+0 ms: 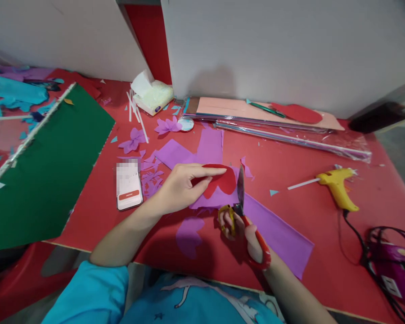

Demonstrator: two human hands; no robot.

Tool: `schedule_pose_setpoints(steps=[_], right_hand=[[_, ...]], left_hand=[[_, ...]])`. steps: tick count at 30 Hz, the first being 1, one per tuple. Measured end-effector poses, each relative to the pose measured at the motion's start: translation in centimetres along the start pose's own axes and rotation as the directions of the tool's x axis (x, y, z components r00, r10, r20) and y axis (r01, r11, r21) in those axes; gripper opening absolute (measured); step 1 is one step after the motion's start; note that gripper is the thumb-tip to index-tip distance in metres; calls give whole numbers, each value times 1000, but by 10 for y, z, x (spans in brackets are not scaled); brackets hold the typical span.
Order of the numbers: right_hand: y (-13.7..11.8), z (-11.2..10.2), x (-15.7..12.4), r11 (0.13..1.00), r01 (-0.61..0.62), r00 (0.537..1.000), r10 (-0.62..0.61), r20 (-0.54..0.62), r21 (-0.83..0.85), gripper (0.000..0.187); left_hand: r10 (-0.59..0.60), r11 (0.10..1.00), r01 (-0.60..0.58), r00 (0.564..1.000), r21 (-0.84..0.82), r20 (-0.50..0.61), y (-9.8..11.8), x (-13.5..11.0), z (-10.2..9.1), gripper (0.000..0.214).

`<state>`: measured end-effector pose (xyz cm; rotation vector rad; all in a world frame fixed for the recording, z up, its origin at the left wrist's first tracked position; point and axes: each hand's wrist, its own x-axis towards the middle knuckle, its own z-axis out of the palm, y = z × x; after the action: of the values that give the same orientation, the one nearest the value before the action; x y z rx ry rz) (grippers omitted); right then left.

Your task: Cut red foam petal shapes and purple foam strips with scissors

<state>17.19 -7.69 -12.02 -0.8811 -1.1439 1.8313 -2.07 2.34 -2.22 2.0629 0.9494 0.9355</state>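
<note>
My left hand [182,186] pinches a red paper template [227,181] with scalloped lower edges against a piece of purple paper [216,198]. In my right hand [253,240] is a pair of scissors [240,191] with one red and one yellow handle. Their blades point away from me, at the right edge of the red template. Below my hands lies a cut purple petal shape [190,236]. Under my right forearm stretches a long purple strip [280,229], and two more purple pieces [211,144] lie beyond my hands.
A phone [129,184] and purple scraps [151,180] lie left, near a green board [54,166]. Tissues [157,96], white glue sticks [140,117] and purple paper flowers [133,140] sit behind. Right are a yellow glue gun [339,184], its cable, and packs of coloured sheets [229,108].
</note>
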Motion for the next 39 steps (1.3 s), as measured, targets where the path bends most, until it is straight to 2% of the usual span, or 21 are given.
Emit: schedule_pose_setpoints(steps=[16,27,39], right_hand=[[6,-2,-1,998,-48,994,45,-97,-30,59],[4,-1,-1,999,-3,998,1,-58,-36,59],[1,0,0,998,-16,999,14,-34,-53,59]], left_hand=[[-17,1000,17,1000,14,8,4,0,-1,31],[-32,999,32,999,36,13,1,-2,0,32],[-70,997,69,997,24,22,1,-1,1,34]])
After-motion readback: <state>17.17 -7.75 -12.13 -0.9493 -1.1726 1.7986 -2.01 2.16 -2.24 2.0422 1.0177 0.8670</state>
